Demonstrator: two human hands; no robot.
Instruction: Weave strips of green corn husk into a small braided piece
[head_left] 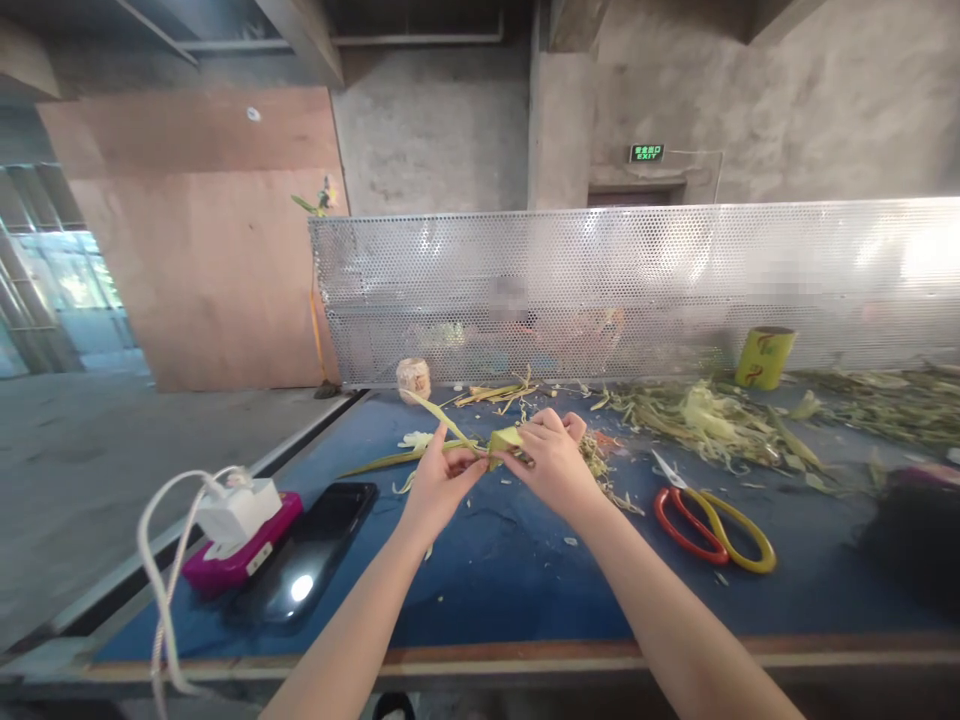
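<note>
Head view: a leaf strip [505, 438] lies between left hand [441, 486] and right hand [553, 456] (each grip pinching it).

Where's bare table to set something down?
Blue tabletop with only small scraps lies nearside of the left hand and right hand, between the forearms, and nearside of the scissors. Crowded: beyond the hands, with stalks; far right, with heaped leaves; left corner, with phone and magenta block.

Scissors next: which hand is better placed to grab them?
Probably the right hand: the scissors lie on its side of the table, handles toward the person. The left hand would likely have to reach across. Both hold leaf strips now.
</note>
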